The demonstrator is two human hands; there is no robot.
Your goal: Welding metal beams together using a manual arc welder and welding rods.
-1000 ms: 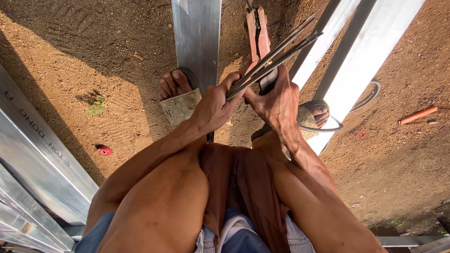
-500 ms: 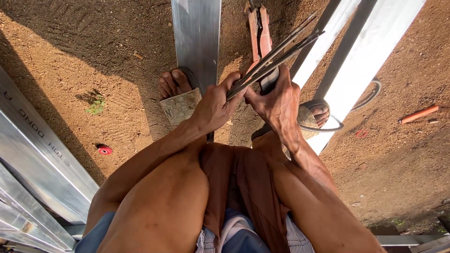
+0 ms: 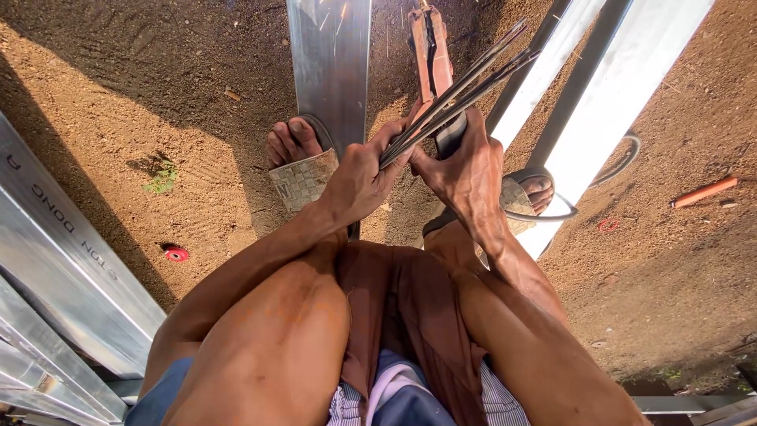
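I squat on bare soil. My left hand (image 3: 361, 175) is closed on a bundle of thin dark metal rods (image 3: 461, 87) that slant up to the right. My right hand (image 3: 467, 170), touching the left, grips the dark handle of a red clamp-like tool (image 3: 430, 47) that points away from me. Both hands hover over a shiny flat metal beam (image 3: 331, 67) that runs away from me between my sandalled feet (image 3: 298, 162). A few small sparks show near the top of the beam.
Silver metal profiles (image 3: 63, 260) lie stacked at the left. Two long pale metal beams (image 3: 607, 71) slant at the upper right, with a dark cable loop (image 3: 556, 214) by my right foot. A small red cap (image 3: 175, 253) and an orange stick (image 3: 703, 192) lie on the dirt.
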